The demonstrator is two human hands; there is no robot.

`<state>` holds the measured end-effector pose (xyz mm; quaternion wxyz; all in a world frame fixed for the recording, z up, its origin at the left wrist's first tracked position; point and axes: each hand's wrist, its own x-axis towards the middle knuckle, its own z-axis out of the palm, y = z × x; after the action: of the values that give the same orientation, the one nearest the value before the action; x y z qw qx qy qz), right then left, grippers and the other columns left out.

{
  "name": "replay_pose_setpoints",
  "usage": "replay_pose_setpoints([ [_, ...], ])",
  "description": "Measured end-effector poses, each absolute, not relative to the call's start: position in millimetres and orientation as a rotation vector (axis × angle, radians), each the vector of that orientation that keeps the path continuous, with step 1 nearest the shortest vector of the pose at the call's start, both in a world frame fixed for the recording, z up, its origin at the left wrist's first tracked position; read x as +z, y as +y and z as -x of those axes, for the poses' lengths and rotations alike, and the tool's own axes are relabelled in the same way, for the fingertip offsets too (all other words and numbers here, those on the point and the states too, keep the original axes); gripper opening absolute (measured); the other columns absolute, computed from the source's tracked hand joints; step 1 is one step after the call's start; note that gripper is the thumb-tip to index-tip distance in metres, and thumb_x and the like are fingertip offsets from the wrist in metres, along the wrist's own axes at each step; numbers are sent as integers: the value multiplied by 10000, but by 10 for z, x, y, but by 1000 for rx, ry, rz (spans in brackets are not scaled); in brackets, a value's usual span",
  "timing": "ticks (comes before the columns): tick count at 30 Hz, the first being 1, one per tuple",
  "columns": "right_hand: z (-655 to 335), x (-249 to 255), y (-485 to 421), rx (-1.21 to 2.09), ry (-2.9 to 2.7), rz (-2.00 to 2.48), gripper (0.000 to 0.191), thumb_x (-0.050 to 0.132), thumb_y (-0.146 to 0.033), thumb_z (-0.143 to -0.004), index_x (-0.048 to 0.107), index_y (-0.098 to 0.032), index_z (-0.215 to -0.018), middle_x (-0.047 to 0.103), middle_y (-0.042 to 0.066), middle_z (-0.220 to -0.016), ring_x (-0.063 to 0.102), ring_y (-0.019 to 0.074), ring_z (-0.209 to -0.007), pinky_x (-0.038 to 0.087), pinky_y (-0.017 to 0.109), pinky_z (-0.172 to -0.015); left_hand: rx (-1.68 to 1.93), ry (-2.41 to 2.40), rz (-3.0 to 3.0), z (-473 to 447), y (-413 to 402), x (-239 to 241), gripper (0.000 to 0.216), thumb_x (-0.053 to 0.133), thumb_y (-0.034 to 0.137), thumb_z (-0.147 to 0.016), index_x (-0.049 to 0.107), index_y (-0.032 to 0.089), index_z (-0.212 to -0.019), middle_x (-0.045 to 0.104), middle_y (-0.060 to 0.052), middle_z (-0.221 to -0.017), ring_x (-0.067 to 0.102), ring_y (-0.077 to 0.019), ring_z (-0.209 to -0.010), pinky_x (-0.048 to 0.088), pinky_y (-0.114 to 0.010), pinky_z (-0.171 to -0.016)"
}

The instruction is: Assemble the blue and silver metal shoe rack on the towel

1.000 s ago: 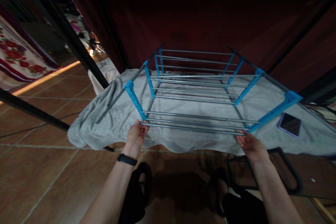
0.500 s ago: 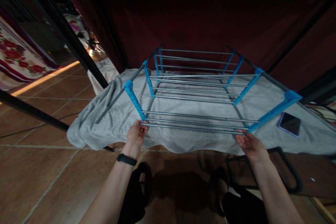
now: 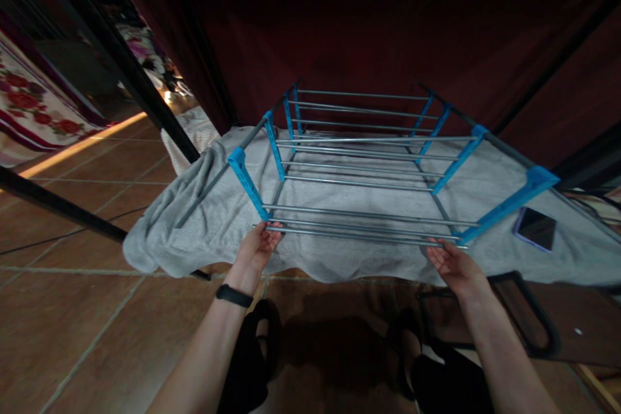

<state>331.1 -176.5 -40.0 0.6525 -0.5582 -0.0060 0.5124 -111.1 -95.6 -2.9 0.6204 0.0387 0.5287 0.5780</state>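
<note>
A rack point(image 3: 358, 184) of grey metal tubes joined by blue plastic brackets lies on its side on a grey blanket point(image 3: 204, 239). Along its near edge, both hands hold one thin metal rod point(image 3: 349, 235) level, close to the lowest rack tubes. My left hand point(image 3: 259, 247), a black band on its wrist, is closed around the rod close to its left end, beside a blue bracket point(image 3: 250, 186). My right hand point(image 3: 453, 264) pinches the rod toward its right end, below another blue bracket point(image 3: 504, 204). Short rod ends stick out past both hands.
A phone point(image 3: 535, 229) lies on the blanket at the right. Dark metal posts point(image 3: 165, 119) stand at the left, and a dark red panel point(image 3: 359, 39) rises behind the rack. Below right is a black-framed folding chair or stool point(image 3: 528, 317). My feet are on brown floor tiles point(image 3: 97, 330).
Both hands have shifted slightly inward along the rod, so its ends show beyond my fingers. The rack, blanket and phone have stayed in place.
</note>
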Motion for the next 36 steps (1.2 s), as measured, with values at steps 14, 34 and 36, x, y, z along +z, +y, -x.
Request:
replay_pose_setpoints([
  [14, -3208, -395, -1767, 1206, -44, 1261, 181, 472, -65, -891, 600, -170, -817, 689, 57, -831, 686, 137, -769, 626, 258, -690, 1207, 1183, -154, 1036, -943, -116, 210, 455, 64, -924, 585, 114, -766, 684, -91, -704, 647, -127, -556, 588, -245, -548],
  [34, -3034, -456, -1767, 1296, -79, 1244, 128, 500, -81, -878, 603, -153, -859, 681, 84, -806, 708, 176, -783, 626, 273, -699, 1129, 1120, -211, 901, -1012, -144, 123, 529, 15, -874, 620, 93, -848, 704, -129, -785, 709, -172, -670, 613, -267, -632],
  [36, -2973, -453, -1770, 1311, -77, 1240, 135, 495, -74, -880, 600, -157, -856, 684, 81, -801, 709, 172, -781, 625, 271, -703, 1130, 1113, -207, 872, -1026, -155, 111, 550, 14, -865, 624, 96, -869, 711, -127, -799, 716, -175, -680, 614, -266, -636],
])
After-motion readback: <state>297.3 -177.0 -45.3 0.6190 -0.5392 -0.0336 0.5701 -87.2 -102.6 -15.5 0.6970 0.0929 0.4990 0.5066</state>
